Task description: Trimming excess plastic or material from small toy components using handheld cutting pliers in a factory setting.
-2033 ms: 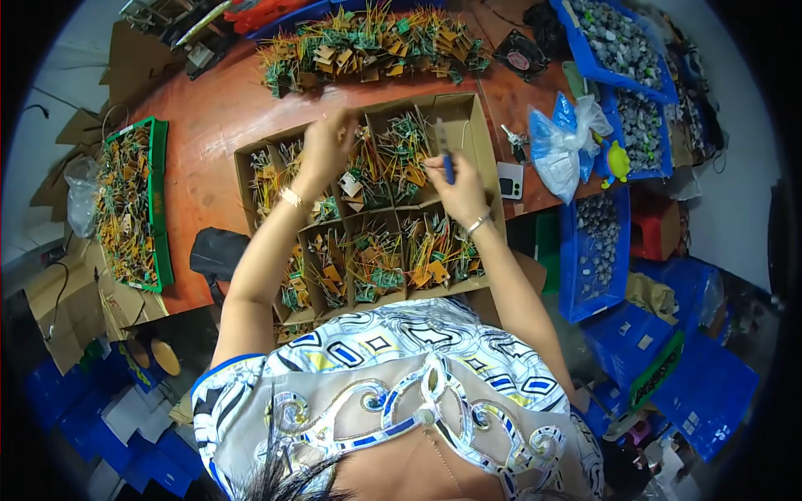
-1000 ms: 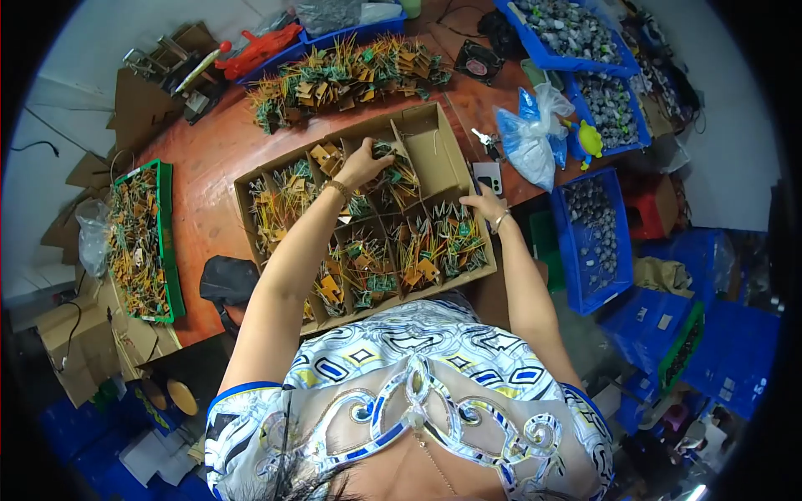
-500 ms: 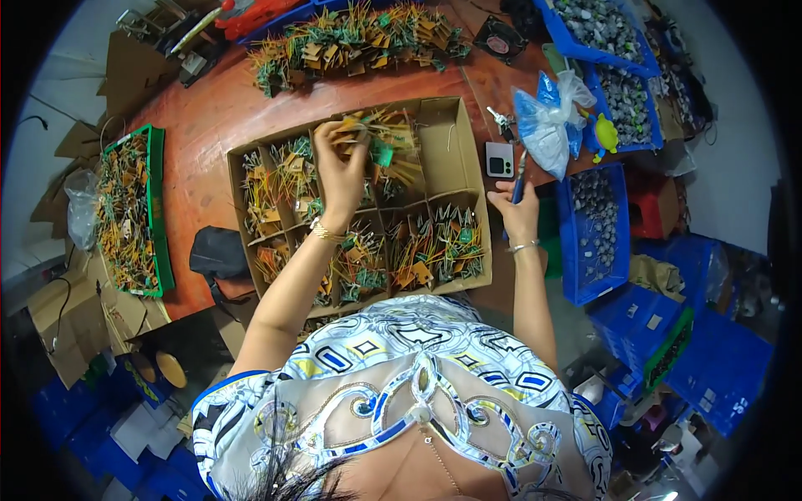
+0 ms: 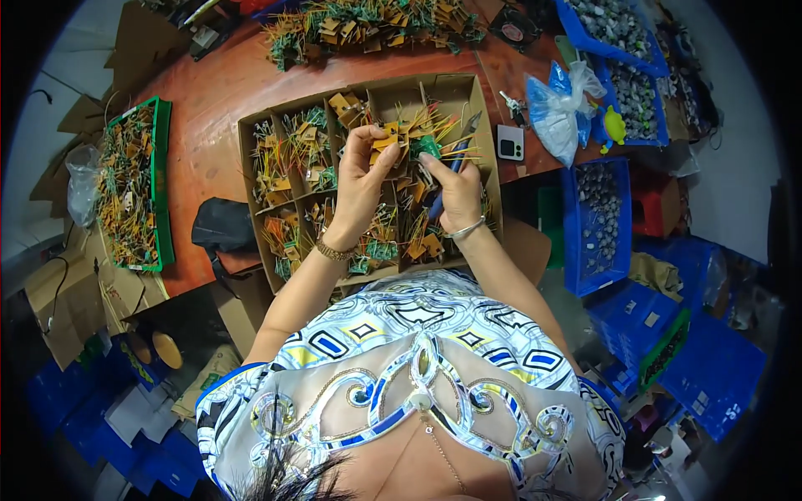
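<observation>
- Orange boards (image 4: 386, 138) and a green board (image 4: 428, 148), trailing yellow wires (image 4: 459, 153), are held up between both hands, above the carton (image 4: 455, 87); whether they are joined cannot be told.
- The left hand (image 4: 357, 177) has a narrow pinch on the orange boards, thumb against fingertips.
- The right hand (image 4: 459, 196) rests its thumb by the green board, while its fingers close around a blue-handled tool (image 4: 436, 205), tip pointing away from the person.
- The boards look very light and stiff, likely brittle at the corners; the wires look springy and apt to snag on their neighbours.
- Best hold, by judgement: flat edges between thumb and fingertips, with no tugging where wires meet board.
- More boards fill most carton cells; others sit in the green crate (image 4: 159, 192) to the left and in a pile (image 4: 376, 27) beyond the carton.
- A phone (image 4: 510, 144) lies just right of the carton.
</observation>
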